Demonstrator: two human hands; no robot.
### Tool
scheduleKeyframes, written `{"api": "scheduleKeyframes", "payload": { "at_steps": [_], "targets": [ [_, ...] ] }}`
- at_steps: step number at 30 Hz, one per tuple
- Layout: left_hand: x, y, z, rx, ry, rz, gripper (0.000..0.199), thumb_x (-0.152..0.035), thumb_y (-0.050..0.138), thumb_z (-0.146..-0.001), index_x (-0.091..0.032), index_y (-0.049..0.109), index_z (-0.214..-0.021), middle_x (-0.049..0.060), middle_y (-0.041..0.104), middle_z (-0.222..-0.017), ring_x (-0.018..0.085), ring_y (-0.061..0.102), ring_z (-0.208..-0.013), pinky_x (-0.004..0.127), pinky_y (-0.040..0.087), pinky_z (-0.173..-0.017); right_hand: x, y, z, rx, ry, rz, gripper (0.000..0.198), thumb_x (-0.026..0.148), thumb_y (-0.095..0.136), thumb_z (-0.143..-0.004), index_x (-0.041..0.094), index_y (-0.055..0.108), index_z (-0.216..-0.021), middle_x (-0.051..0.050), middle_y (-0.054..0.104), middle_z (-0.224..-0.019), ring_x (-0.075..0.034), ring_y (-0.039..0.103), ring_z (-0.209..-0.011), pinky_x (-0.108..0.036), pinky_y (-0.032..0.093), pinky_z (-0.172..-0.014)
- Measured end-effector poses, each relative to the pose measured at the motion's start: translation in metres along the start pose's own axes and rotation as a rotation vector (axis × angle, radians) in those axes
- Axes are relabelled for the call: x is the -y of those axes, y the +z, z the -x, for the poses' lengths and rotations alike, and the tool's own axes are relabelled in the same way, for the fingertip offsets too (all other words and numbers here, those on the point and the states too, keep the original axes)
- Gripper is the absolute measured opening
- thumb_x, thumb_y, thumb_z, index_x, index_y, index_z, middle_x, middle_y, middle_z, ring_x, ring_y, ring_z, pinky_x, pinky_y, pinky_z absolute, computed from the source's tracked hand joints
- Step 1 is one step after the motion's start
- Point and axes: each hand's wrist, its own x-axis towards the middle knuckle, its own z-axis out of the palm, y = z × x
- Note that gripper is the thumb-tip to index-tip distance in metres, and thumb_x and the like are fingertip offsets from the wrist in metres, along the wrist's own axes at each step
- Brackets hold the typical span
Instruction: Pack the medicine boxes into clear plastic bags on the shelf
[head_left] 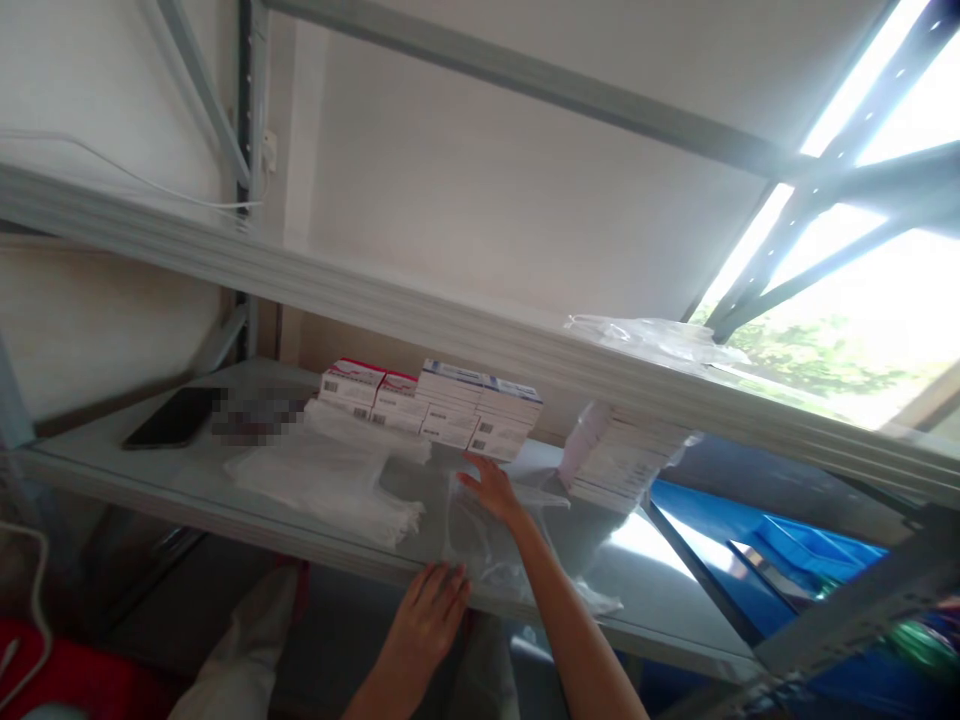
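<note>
My left hand [433, 610] is at the shelf's front edge, fingers stretched out and holding nothing visible. Farther in, my right hand [491, 487] has its fingers apart, over a thin clear plastic bag [480, 545] spread on the shelf. Whether it touches the bag I cannot tell. Just beyond its fingertips stand stacked white boxes with blue tops [484, 405]. Beside them are white boxes with red tops [367, 390]. Left of my hands lies a pile of whitish plastic bags [330, 470].
A dark phone [176, 417] lies on the shelf [112, 455] at left, beside a blurred-out patch. A bagged stack of white boxes [619, 455] stands at right. The upper shelf beam [450, 325] crosses above the boxes. Blue material [810, 545] shows at far right.
</note>
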Motion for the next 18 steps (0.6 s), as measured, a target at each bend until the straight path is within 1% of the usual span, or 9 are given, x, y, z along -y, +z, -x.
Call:
{"api": "scheduleKeyframes", "payload": {
  "at_steps": [3, 5, 7, 9, 11, 12, 13, 15, 18],
  "targets": [
    [-0.004, -0.009, 0.005, -0.082, -0.051, 0.084, 0.037, -0.011, 0.032, -0.095, -0.02, 0.06, -0.118, 0.002, 0.067, -0.115, 0.017, 0.06, -0.104, 0.032, 0.044, -0.094, -0.003, 0.013, -0.019, 0.135, -0.002, -0.091, 0.028, 0.031, 0.067, -0.078, 0.018, 0.067, -0.103, -0.008, 0.067, -0.106, -0.026, 0.058, -0.101, -0.038, 0.041, -0.09],
    [-0.008, -0.014, 0.013, -0.145, -0.209, 0.172, 0.034, -0.015, 0.034, -0.095, -0.02, 0.059, -0.118, 0.005, 0.067, -0.114, 0.017, 0.061, -0.103, 0.031, 0.046, -0.09, -0.01, 0.018, -0.023, 0.185, 0.001, -0.139, 0.021, 0.026, 0.072, -0.071, 0.015, 0.069, -0.089, -0.006, 0.068, -0.09, -0.022, 0.059, -0.087, -0.034, 0.043, -0.081],
    [-0.015, -0.016, 0.023, -0.176, -0.495, 0.325, 0.029, -0.024, 0.038, -0.095, -0.019, 0.059, -0.113, 0.008, 0.067, -0.109, 0.019, 0.062, -0.1, 0.032, 0.049, -0.085, -0.018, 0.02, -0.022, 0.211, 0.009, -0.184, 0.016, 0.022, 0.074, -0.068, 0.014, 0.067, -0.081, -0.005, 0.067, -0.08, -0.019, 0.058, -0.078, -0.031, 0.043, -0.075],
    [-0.022, -0.016, 0.03, -0.128, -0.839, 0.559, 0.031, -0.037, 0.038, -0.095, -0.018, 0.061, -0.105, 0.009, 0.067, -0.1, 0.02, 0.063, -0.094, 0.033, 0.05, -0.081, -0.023, 0.019, -0.018, 0.213, 0.006, -0.232, 0.013, 0.023, 0.072, -0.068, 0.015, 0.065, -0.076, -0.004, 0.065, -0.077, -0.018, 0.058, -0.075, -0.03, 0.044, -0.073],
    [-0.026, -0.011, 0.033, 0.0, -1.139, 0.845, 0.049, -0.054, 0.031, -0.093, -0.017, 0.064, -0.095, 0.009, 0.068, -0.088, 0.021, 0.064, -0.081, 0.034, 0.051, -0.075, -0.027, 0.017, -0.012, 0.21, -0.005, -0.28, 0.013, 0.026, 0.07, -0.07, 0.016, 0.063, -0.075, -0.003, 0.065, -0.078, -0.018, 0.058, -0.078, -0.03, 0.044, -0.075],
    [-0.028, -0.008, 0.032, 0.071, -1.247, 0.989, 0.06, -0.064, 0.028, -0.089, -0.017, 0.065, -0.089, 0.009, 0.069, -0.082, 0.021, 0.064, -0.073, 0.034, 0.051, -0.07, -0.028, 0.015, -0.008, 0.21, -0.013, -0.307, 0.014, 0.028, 0.069, -0.071, 0.017, 0.062, -0.075, -0.003, 0.065, -0.079, -0.017, 0.058, -0.079, -0.03, 0.044, -0.077],
    [-0.028, -0.003, 0.03, 0.129, -1.32, 1.116, 0.07, -0.073, 0.026, -0.083, -0.016, 0.066, -0.084, 0.009, 0.069, -0.077, 0.021, 0.063, -0.066, 0.033, 0.05, -0.065, -0.027, 0.013, -0.004, 0.212, -0.023, -0.344, 0.016, 0.031, 0.068, -0.072, 0.017, 0.061, -0.075, -0.003, 0.064, -0.08, -0.017, 0.059, -0.08, -0.03, 0.045, -0.078],
    [-0.026, 0.004, 0.022, 0.179, -1.397, 1.287, 0.08, -0.083, 0.029, -0.073, -0.014, 0.069, -0.079, 0.01, 0.07, -0.073, 0.021, 0.062, -0.061, 0.032, 0.048, -0.058, -0.025, 0.009, 0.004, 0.222, -0.037, -0.462, 0.023, 0.039, 0.067, -0.072, 0.018, 0.059, -0.075, -0.002, 0.063, -0.079, -0.016, 0.059, -0.078, -0.03, 0.046, -0.077],
    [-0.02, 0.009, 0.008, 0.128, -1.368, 1.374, 0.077, -0.083, 0.046, -0.064, -0.013, 0.071, -0.082, 0.01, 0.071, -0.074, 0.022, 0.063, -0.067, 0.029, 0.046, -0.057, -0.014, 0.0, 0.017, 0.23, -0.038, -0.627, 0.031, 0.046, 0.069, -0.069, 0.019, 0.059, -0.078, -0.002, 0.062, -0.079, -0.016, 0.059, -0.076, -0.03, 0.047, -0.075]
  ]
}}
